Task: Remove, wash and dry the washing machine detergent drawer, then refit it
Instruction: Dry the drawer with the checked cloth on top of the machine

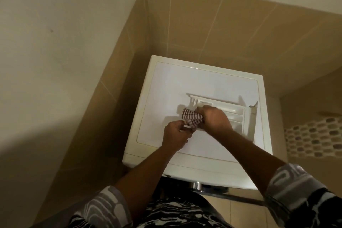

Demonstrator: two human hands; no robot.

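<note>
The white detergent drawer (235, 114) lies on top of the white washing machine (166, 87), its front panel toward the right edge. My right hand (214, 120) grips a red-and-white checked cloth (191, 119) bunched against the drawer's left end. My left hand (175, 135) pinches the drawer's near left corner just below the cloth. Both hands hide the near left part of the drawer.
The machine stands in a corner between a cream wall on the left and tan tiled walls (203, 24) behind. A mosaic tile strip (314, 137) runs on the right. The machine's chrome door rim (198, 185) shows below its front edge.
</note>
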